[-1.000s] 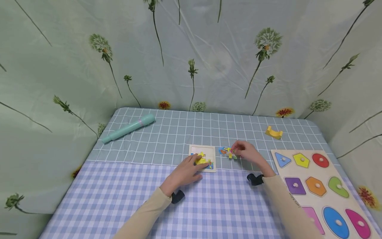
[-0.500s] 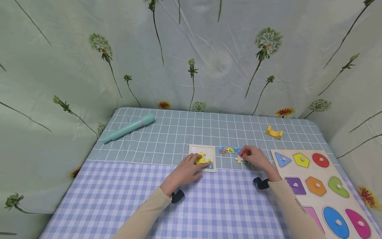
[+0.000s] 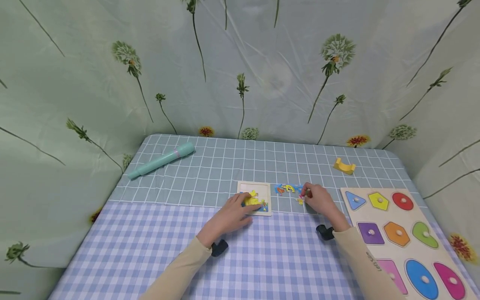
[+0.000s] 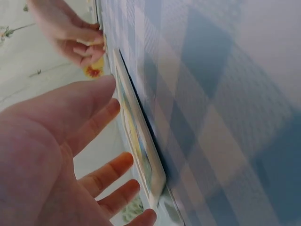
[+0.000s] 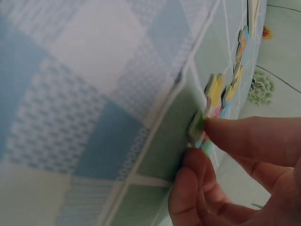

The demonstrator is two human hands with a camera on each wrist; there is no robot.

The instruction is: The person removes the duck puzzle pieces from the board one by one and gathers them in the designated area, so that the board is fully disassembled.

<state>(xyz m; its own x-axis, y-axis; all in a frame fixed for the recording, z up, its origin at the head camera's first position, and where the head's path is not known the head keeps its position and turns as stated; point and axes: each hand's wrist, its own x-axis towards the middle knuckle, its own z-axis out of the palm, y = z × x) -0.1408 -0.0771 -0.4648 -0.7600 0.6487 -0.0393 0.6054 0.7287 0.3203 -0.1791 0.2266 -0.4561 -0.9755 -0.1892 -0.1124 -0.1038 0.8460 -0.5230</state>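
My left hand point(image 3: 232, 212) reaches over a small wooden puzzle tray point(image 3: 265, 187) in the head view, its fingertips at the yellow picture point(image 3: 252, 200) inside. In the left wrist view those fingers point(image 4: 110, 174) are spread and fairly straight beside the tray's edge point(image 4: 155, 176). To the right of the tray, my right hand point(image 3: 321, 200) pinches a green-topped jigsaw piece point(image 5: 196, 126) between thumb and fingertips, low over the cloth. Close by lie a yellow-and-pink piece point(image 3: 300, 201) and a row of loose jigsaw pieces point(image 3: 288, 188), partly hidden by the fingers.
A large shape board point(image 3: 380, 231) with knobbed pieces lies at the right. Behind it sits a yellow arched block point(image 3: 343, 166). A teal tube-like object point(image 3: 162, 161) lies at the back left. A flowered curtain point(image 3: 277, 71) hangs behind the table.
My right hand has moved right and slightly nearer me from the jigsaw pieces, and the yellow-and-pink piece has shifted away from the row. The left hand stays at the tray.
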